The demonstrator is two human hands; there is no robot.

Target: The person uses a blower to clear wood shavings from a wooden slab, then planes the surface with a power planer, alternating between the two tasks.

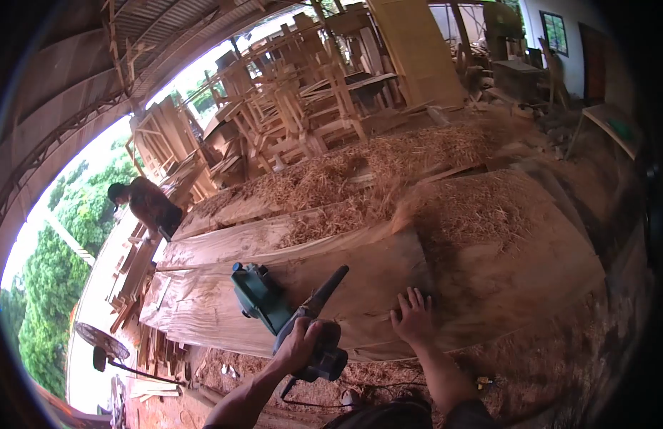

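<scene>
The black hand-held blower with a long tapered nozzle [328, 361] is held just above the near side of a broad, brown wooden slab [367, 314], and its nozzle points forward over the wood. I have my left hand [300, 344] wrapped around the top of it, clamped where the handle seems to be, though the fingers hide the exact shape. My right hand [415, 314] holds nothing; it rests palm down on the slab, fingers apart, to the right of the blower.

I judge the blower to be moderately light, with a hard, stiff casing, probably plastic. Most of its bulk sits in the rounded housing, so I expect it to tip towards that end if the hold slackens. The handle is the place I would grasp, wrist firm; the nozzle is a poor hold, since it would give long leverage and could work loose. Dust may make the casing a little slippery. I would also keep fingers off any air inlet and give the black cord [310, 405] some slack, as it could tug.

Beside the blower, a dark green power planer [263, 297] sits on the slab; it looks denser and heavier. Curly tan wood shavings [488, 207] lie farther over, loose and soft. Another person [151, 206] bends near the slab's far left end.
</scene>
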